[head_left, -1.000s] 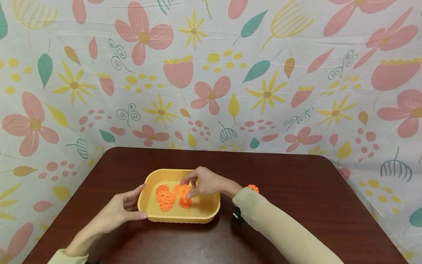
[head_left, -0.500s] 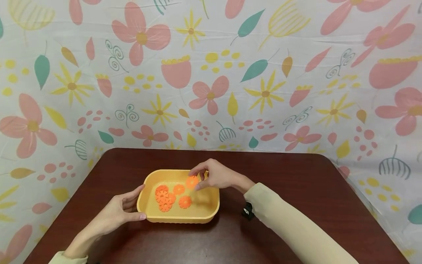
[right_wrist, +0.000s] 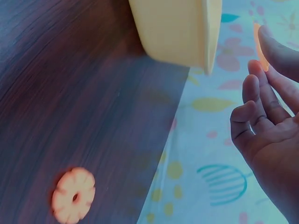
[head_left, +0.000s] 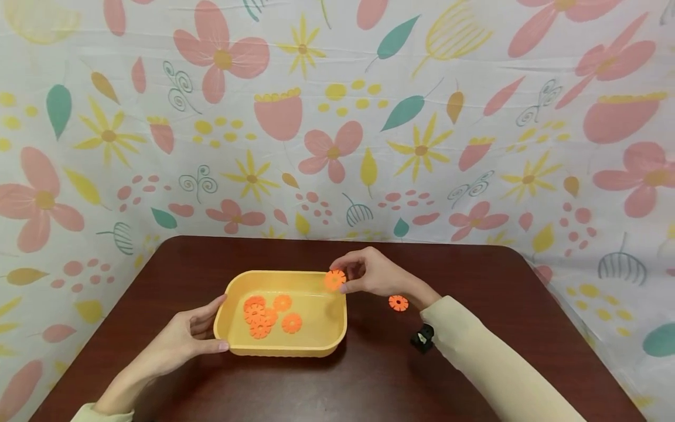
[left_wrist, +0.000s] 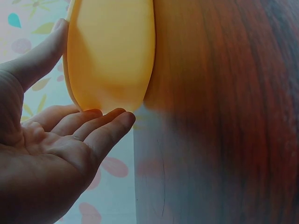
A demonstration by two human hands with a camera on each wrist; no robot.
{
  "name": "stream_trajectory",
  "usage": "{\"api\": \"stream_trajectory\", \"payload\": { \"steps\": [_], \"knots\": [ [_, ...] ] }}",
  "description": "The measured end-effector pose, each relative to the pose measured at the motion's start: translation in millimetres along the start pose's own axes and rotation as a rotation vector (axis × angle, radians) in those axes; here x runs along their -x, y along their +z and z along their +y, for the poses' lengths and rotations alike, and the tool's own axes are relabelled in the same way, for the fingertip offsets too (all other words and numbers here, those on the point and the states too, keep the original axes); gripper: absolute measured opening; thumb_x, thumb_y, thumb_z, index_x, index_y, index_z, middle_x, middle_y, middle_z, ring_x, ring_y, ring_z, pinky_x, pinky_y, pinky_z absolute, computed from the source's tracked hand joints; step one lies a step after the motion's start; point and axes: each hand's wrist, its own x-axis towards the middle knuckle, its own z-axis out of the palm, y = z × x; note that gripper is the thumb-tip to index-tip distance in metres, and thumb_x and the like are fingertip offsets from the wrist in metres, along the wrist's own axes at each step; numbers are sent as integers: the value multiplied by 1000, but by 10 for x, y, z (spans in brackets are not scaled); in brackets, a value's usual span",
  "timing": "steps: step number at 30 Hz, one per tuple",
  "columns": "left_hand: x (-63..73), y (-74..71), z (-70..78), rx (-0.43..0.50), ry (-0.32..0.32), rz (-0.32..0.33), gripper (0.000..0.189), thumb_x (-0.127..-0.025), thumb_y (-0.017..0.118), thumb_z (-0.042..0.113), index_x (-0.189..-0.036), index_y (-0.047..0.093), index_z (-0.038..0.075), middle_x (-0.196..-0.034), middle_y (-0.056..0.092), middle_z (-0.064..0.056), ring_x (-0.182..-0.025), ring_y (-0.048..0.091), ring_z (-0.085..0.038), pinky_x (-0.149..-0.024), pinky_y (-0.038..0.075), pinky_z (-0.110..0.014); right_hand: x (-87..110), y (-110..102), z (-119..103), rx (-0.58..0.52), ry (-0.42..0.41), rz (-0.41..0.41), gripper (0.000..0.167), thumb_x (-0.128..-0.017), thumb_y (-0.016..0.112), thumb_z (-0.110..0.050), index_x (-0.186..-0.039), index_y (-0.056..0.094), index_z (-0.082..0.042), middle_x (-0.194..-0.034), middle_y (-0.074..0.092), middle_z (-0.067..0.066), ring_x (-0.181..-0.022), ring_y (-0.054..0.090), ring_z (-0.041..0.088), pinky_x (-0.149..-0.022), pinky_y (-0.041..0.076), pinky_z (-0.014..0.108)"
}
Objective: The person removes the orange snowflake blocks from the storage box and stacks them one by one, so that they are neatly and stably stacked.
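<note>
A shallow yellow plastic tray (head_left: 295, 351) stands on the table. Several orange notched discs, flower-shaped building pieces, lie inside it, some overlapping at the left; one disc (head_left: 292, 323) sits nearer the middle. My left hand (head_left: 181, 337) holds the tray's left end, the thumb at the front corner and the fingers towards the back. In the left wrist view, its fingertips touch the yellow wall. Over the tray's right rim, my right hand (head_left: 377, 272) pinches another orange notched disc (head_left: 334, 279) between thumb and fingers; the right wrist view shows this disc edge-on.
Right of the tray, a loose orange disc (head_left: 398, 303) lies on the dark wooden table (head_left: 474, 316), near the right wrist. A black wrist device (head_left: 422, 338) shows below the right sleeve. A flower-patterned cloth (head_left: 337, 117) hangs behind the table.
My right hand has lifted a disc from among those in the tray and carried it rightward to the right rim. The left hand stays at the tray's left end.
</note>
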Motion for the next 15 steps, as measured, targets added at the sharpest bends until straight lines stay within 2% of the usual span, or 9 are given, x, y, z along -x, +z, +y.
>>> {"api": "stream_trajectory", "payload": {
  "steps": [6,15],
  "knots": [
    [7,-8,-20,7,0,-2,93,-89,86,7,-162,30,-6,-165,29,-29,-145,36,-49,-96,57,-32,188,-142,101,6,48,67,37,-88,89,-14,-123,78,-10,-92,68,3,-82,60,24,-71,54,34],
    [-3,-14,-6,13,4,-10,94,-89,85,7,-162,29,-7,-165,27,-29,-145,37,-49,-96,57,-32,536,-281,353,40,124,127,37,-89,88,-14,-124,76,-9,-87,65,4,-78,59,24,-62,50,28]
  ]
}}
